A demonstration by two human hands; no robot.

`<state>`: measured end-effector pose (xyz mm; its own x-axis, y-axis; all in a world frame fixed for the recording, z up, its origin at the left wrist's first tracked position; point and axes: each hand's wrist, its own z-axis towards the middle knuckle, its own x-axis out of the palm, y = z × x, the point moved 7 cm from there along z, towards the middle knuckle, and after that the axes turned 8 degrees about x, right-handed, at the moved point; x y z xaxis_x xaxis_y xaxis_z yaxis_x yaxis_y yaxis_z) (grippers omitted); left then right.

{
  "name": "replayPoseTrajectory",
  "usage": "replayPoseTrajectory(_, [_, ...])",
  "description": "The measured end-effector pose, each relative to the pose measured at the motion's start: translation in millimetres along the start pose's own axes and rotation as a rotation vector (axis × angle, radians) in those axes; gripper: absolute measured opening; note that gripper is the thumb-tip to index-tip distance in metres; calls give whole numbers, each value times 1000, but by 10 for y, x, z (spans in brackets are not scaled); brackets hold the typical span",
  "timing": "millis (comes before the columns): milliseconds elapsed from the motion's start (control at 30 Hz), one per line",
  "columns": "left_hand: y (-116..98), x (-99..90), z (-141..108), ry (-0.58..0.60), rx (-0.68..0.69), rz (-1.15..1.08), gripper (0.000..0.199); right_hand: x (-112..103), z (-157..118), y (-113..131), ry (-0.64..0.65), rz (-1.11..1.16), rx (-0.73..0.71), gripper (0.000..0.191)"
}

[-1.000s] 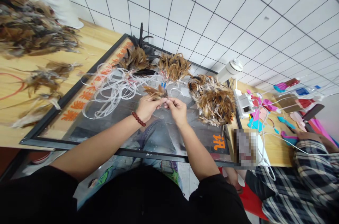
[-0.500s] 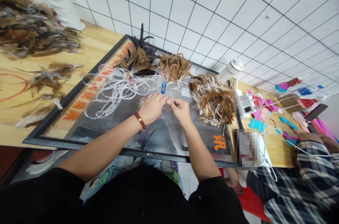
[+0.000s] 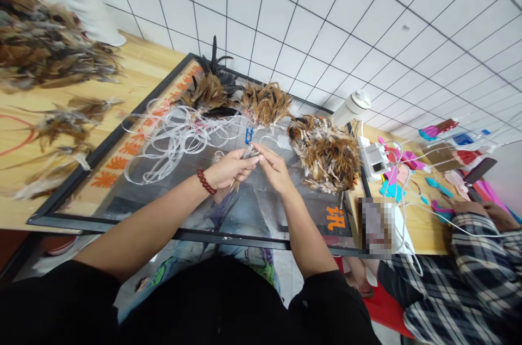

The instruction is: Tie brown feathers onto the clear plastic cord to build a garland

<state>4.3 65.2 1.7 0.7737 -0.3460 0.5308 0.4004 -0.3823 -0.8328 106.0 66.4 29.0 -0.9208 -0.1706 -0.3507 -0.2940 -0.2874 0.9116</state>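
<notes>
Clamps a small feather bundle [image 3: 249, 153] between the fingers of left hand [image 3: 227, 170] and right hand [image 3: 277, 170], above a black-framed panel [image 3: 232, 239].

Feather bunches [image 3: 326, 154] and white string [image 3: 190, 127] lie on the black-edged clear top [image 3: 244, 239]. More feathers [image 3: 49, 56] lie on pale wood [image 3: 142, 59].

And here's the little feather bunch [image 3: 249, 153], pinched between left hand [image 3: 231, 168] and right hand [image 3: 276, 168]! Grey, fluffy end showing up top where they meet, slim brownish tips slanting out beneath the left, its middle hidden, held over the table [image 3: 244, 240].
</notes>
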Motion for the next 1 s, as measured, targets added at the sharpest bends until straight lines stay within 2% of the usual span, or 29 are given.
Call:
replayPoseTrajectory(233, [41,-35,29,22,-24,-42,28,-28,16,-105,-37,126,69,53])
replayPoseTrajectory(467, [101,-33,38,39,-35,-84,31,46,0,30,27,33,0,48])
replayPoseTrajectory(633, [103,-35,35,60,-45,-85,32,29,-6,11,-3,71,36,55])
replayPoseTrajectory(767, [109,-30,36,81,-45,-96,31,50,0,12,49,40,12,56])
replayPoseTrajectory(867, [111,-17,32,96,-47,-119,30,37,21,-88,50,107,73,55])
replayPoseTrajectory(1000, [101,17,15,111,-45,-107,28,93,32,-239,121,307,203,60])
